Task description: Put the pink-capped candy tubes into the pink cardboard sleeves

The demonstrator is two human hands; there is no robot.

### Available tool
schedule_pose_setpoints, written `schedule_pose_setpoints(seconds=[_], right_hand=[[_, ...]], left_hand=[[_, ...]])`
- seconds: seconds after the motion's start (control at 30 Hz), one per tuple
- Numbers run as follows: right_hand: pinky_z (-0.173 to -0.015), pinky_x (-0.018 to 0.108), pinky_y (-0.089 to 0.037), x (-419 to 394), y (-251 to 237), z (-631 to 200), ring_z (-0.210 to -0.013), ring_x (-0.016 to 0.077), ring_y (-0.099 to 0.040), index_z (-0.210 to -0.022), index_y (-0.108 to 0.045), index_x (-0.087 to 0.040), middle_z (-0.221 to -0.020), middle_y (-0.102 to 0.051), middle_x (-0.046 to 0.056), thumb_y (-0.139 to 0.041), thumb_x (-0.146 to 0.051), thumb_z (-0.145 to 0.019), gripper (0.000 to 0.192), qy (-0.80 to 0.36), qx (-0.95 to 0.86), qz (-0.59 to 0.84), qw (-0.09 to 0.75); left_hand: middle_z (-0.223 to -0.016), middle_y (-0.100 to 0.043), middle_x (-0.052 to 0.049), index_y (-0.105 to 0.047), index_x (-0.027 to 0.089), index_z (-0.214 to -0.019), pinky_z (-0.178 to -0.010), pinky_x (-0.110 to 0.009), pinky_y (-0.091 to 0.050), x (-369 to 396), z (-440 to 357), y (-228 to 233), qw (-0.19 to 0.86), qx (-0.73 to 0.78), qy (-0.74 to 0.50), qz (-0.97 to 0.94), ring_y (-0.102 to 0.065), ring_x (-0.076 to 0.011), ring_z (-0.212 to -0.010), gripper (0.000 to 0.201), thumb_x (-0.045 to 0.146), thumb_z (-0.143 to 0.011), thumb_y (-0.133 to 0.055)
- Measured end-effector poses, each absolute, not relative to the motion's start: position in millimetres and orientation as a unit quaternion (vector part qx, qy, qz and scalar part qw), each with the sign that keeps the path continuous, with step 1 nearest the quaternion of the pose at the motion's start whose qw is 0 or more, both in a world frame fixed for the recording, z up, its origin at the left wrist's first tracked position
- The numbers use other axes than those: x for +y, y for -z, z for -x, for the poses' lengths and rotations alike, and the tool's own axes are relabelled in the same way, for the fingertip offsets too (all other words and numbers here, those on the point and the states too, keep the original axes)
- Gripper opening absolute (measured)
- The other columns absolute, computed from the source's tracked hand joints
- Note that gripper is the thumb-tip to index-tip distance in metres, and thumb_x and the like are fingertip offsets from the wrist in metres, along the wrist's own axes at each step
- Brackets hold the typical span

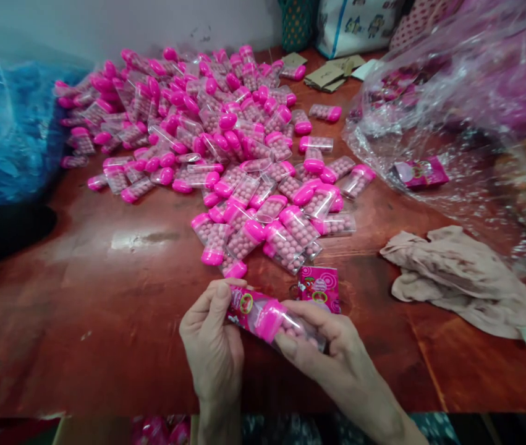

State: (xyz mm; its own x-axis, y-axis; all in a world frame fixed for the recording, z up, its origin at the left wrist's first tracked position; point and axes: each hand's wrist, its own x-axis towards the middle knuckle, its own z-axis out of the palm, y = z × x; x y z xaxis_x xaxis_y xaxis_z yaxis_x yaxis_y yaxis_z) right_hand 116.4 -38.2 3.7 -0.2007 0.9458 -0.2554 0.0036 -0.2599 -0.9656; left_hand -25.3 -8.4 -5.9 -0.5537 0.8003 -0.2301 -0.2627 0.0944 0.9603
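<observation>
Both our hands sit low in the view, right at the near edge of the red-brown table [105, 296], and between them we hold one clear candy tube [285, 324] with a pink cap [269, 319]. Our left hand [214, 352] pinches a pink printed sleeve [240, 307], thumb on top, fingers closed on it at the tube's upper-left end. Our right hand [332, 352] is clamped on the tube's body, thumb lying along the clear part full of pink sweets.

Watch the line of it: the tube's long axis runs from upper left down to lower right, sleeve end toward the left hand, candy end tucked into the right. So the two hands face each other along that slant, and the cap sits about midway between them, the sleeve reaching up to it.

Just beyond the right hand's fingers a loose pink label card [319, 287] lies flat on the table. Farther off spreads the big heap of pink-capped tubes [207, 136], with a crumpled beige cloth [462, 278] to the right.
</observation>
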Motion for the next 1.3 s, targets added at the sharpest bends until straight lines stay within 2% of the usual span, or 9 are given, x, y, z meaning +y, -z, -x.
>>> schedule_pose_setpoints(seconds=[0.13, 0.33, 0.5, 0.7, 0.87, 1.0, 1.13, 1.2, 1.3], right_hand=[[-0.055, 0.021, -0.045, -31.6, -1.0, -122.6, -0.063, 0.0121, -0.055, -0.100, -0.067, -0.020, -0.079, -0.063, 0.000, -0.061, -0.027, -0.081, 0.021, -0.665, -0.461, 0.471, 0.351], [-0.059, 0.021, -0.047, -29.9, 10.6, -126.7, -0.066, 0.0122, -0.055, -0.116, -0.061, -0.024, -0.083, -0.064, -0.001, -0.063, -0.026, -0.082, 0.034, -0.709, -0.438, 0.429, 0.349], [-0.067, 0.024, -0.048, -31.2, 8.9, -126.4, -0.073, 0.0138, -0.057, -0.118, -0.060, -0.026, -0.089, -0.064, 0.000, -0.062, -0.030, -0.083, 0.035, -0.733, -0.413, 0.403, 0.360], [-0.064, 0.021, -0.043, -32.4, 6.7, -125.2, -0.073, 0.0119, -0.051, -0.118, -0.061, -0.029, -0.092, -0.061, -0.001, -0.066, -0.032, -0.080, 0.038, -0.711, -0.434, 0.436, 0.340], [-0.064, 0.020, -0.042, -32.1, 7.3, -127.3, -0.072, 0.0110, -0.051, -0.113, -0.062, -0.030, -0.088, -0.061, -0.003, -0.065, -0.031, -0.081, 0.032, -0.722, -0.405, 0.435, 0.354], [-0.070, 0.022, -0.045, -32.4, 1.8, -123.9, -0.077, 0.0130, -0.054, -0.116, -0.061, -0.031, -0.093, -0.063, -0.002, -0.064, -0.031, -0.082, 0.034, -0.708, -0.397, 0.431, 0.394], [-0.064, 0.021, -0.046, -33.3, -0.9, -118.5, -0.069, 0.0124, -0.055, -0.110, -0.064, -0.029, -0.084, -0.063, -0.002, -0.063, -0.027, -0.080, 0.030, -0.667, -0.396, 0.454, 0.438], [-0.058, 0.019, -0.045, -33.9, 1.2, -116.8, -0.063, 0.0112, -0.053, -0.104, -0.065, -0.025, -0.078, -0.062, -0.002, -0.065, -0.026, -0.077, 0.027, -0.641, -0.403, 0.482, 0.440], [-0.051, 0.018, -0.041, -34.0, 4.2, -116.1, -0.056, 0.0100, -0.049, -0.092, -0.065, -0.020, -0.068, -0.055, -0.003, -0.063, -0.029, -0.078, 0.017, -0.607, -0.425, 0.515, 0.431]], left_hand=[[-0.065, -0.067, -0.002, -0.073, 0.014, -0.068, -0.058, -0.019, -0.045, -7.9, 25.4, 5.0, 0.443, 0.611, -0.616, -0.224, -0.056, -0.0105, -0.061, 0.014, 0.028, -0.069, -0.072], [-0.065, -0.067, -0.001, -0.074, 0.014, -0.068, -0.057, -0.016, -0.043, -7.2, 25.1, 5.2, 0.454, 0.611, -0.611, -0.217, -0.055, -0.0089, -0.060, 0.014, 0.028, -0.069, -0.073], [-0.065, -0.066, -0.001, -0.074, 0.014, -0.071, -0.059, -0.016, -0.045, -6.5, 23.0, 5.5, 0.449, 0.599, -0.622, -0.228, -0.055, -0.0085, -0.060, 0.011, 0.023, -0.074, -0.068], [-0.073, -0.066, -0.001, -0.072, 0.013, -0.072, -0.060, -0.014, -0.045, -8.0, 24.8, 3.8, 0.450, 0.585, -0.627, -0.247, -0.055, -0.0077, -0.065, 0.013, 0.024, -0.075, -0.067], [-0.075, -0.069, -0.002, -0.072, 0.013, -0.074, -0.065, -0.016, -0.048, -8.3, 26.3, 6.6, 0.471, 0.569, -0.630, -0.239, -0.059, -0.0094, -0.068, 0.013, 0.026, -0.075, -0.068], [-0.092, -0.072, -0.007, -0.071, 0.015, -0.092, -0.078, -0.023, -0.050, -10.0, 24.9, 4.5, 0.517, 0.534, -0.638, -0.198, -0.064, -0.0156, -0.085, 0.027, 0.036, -0.075, -0.068], [-0.097, -0.072, -0.010, -0.071, 0.016, -0.098, -0.075, -0.028, -0.054, -16.7, 16.4, -2.0, 0.623, 0.502, -0.577, -0.163, -0.067, -0.0221, -0.086, 0.042, 0.041, -0.064, -0.076], [-0.091, -0.073, -0.010, -0.073, 0.014, -0.091, -0.073, -0.028, -0.054, -18.4, 8.7, -4.1, 0.670, 0.486, -0.540, -0.152, -0.068, -0.0229, -0.082, 0.038, 0.035, -0.060, -0.080], [-0.080, -0.074, -0.008, -0.075, 0.013, -0.081, -0.076, -0.031, -0.054, -14.7, -4.7, -6.8, 0.689, 0.475, -0.534, -0.120, -0.068, -0.0226, -0.078, 0.022, 0.027, -0.064, -0.078]])
